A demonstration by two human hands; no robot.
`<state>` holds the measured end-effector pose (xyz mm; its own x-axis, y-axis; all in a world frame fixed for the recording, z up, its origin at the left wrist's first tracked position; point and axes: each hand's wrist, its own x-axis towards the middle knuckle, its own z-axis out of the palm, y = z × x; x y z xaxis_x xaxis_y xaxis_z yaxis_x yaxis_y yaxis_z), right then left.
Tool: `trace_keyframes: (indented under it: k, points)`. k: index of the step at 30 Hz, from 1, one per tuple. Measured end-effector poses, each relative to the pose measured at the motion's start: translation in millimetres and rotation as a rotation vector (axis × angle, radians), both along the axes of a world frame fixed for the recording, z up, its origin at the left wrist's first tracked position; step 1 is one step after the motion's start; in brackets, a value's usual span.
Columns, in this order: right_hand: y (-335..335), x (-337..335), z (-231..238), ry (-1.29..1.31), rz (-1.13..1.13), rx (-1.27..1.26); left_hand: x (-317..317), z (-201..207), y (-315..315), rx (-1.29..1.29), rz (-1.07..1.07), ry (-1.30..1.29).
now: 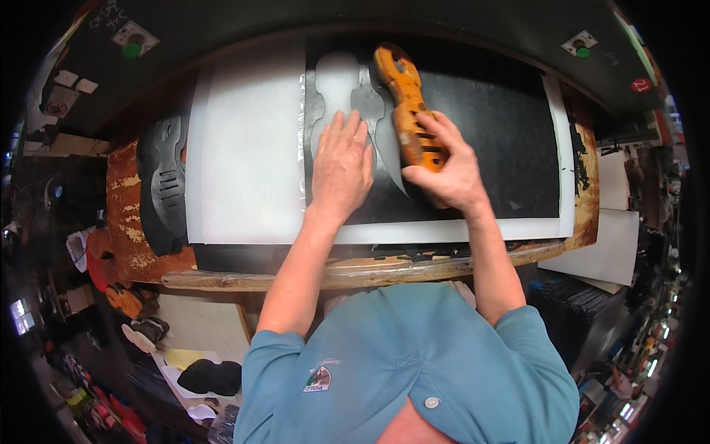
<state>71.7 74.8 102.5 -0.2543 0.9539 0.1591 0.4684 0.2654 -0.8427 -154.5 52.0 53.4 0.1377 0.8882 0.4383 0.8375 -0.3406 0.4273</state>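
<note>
Right hand [444,163] grips the orange sole-shaped cutting die [405,96]; left hand [342,166], fingers outstretched, lies flat over smooth black sheeting [488,148], white board [251,148] alongside.

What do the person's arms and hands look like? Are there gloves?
No gloves: the left hand and right hand are bare. I see no watch or bracelet. Both forearms are bare too, below short teal sleeves.
</note>
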Motion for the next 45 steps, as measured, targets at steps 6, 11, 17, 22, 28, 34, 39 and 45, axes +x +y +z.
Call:
trace_keyframes:
  k: [6, 11, 17, 22, 28, 34, 39, 45]
  points:
    - [-5, 34, 10, 0.656, 0.067, -0.372, 24, 25, -16, -0.025, -0.046, -0.17]
    - [-8, 30, 3, 0.676, 0.059, -0.372, 68, 36, -35, -0.437, -0.299, -0.571]
    - [-3, 40, 3, 0.72, 0.047, -0.381, 26, 28, -40, -0.453, 0.008, -0.843]
    - [2, 44, 1, 0.823, 0.035, -0.406, -48, 38, -73, -0.52, 0.165, -1.141]
    - [1, 41, -3, 0.699, 0.0, -0.374, -63, 32, -80, -0.49, 0.265, -1.189]
    - [-9, 41, 4, 0.6, -0.008, -0.289, -93, 55, -95, -0.628, 0.024, -1.199]
    - [-48, 45, 6, 0.044, -0.037, -0.018, -108, 68, -137, -0.798, -0.031, -1.22]
    - [-31, 17, 5, -0.382, 0.011, 0.425, -104, 58, -91, -0.867, 0.114, -1.176]
